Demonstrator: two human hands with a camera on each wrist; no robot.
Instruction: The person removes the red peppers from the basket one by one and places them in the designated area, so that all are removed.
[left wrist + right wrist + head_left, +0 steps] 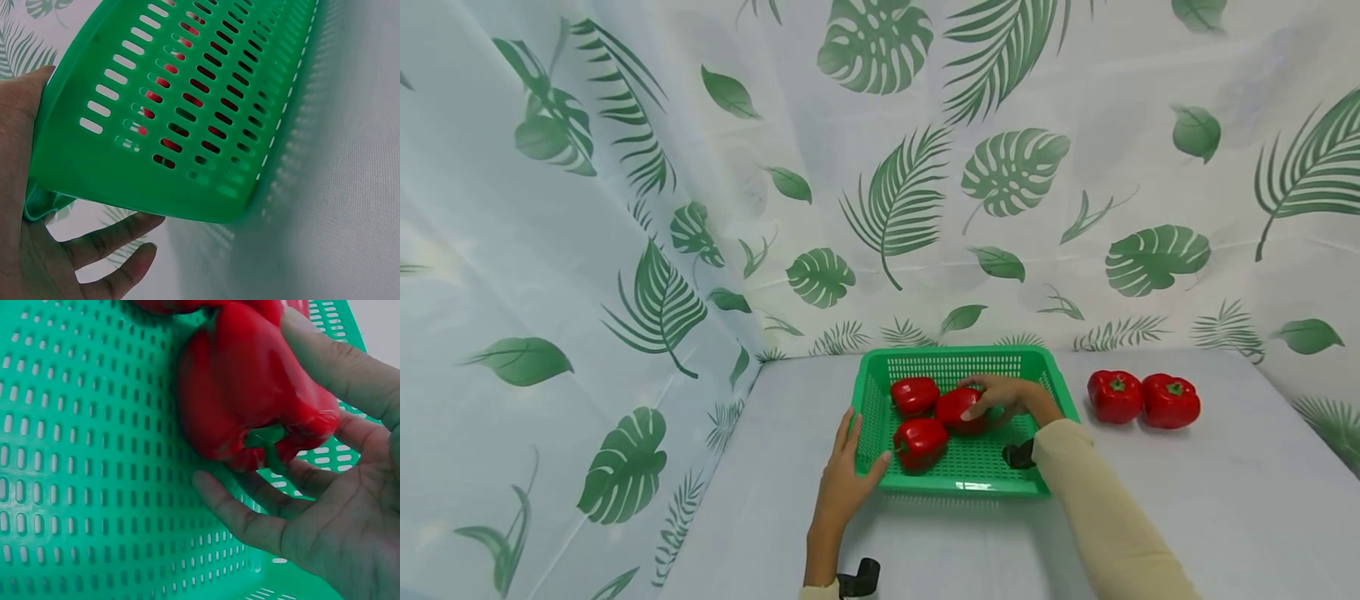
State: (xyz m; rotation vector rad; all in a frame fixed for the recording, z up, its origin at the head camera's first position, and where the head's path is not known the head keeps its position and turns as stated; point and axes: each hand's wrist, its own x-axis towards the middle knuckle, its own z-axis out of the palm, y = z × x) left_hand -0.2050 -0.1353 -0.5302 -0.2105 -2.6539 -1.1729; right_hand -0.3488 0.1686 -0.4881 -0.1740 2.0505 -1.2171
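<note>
- Fingers (234, 515) of the right hand (1006, 396) are bent loosely round a glossy red bell pepper (953, 410), the thumb laid along one side and the fingertips partly hidden behind it; how firmly they grip cannot be told.
- This pepper lies inside a shallow, rectangular green plastic basket with slotted walls (955, 352), right of its middle. It lies on its side, to the left of the right palm; its long axis runs out from the palm, its green stem (272, 456) facing the hand. The right hand is the nearer one.
- Two more glossy red peppers lie close to it on the left, one towards the back (915, 395) and one towards the front (921, 443); contact between the three is hard to judge.
- The left hand (842, 483) rests at the basket's near left corner, thumb and fingers spread and nearly straight against the plastic, none of them round a pepper.
- Right of the basket, two red peppers with green stems (1115, 397) (1172, 402) stand side by side on the pale grey tabletop (790, 500), nearer the right arm.
- Brands, labels or writing: none can be read.
</note>
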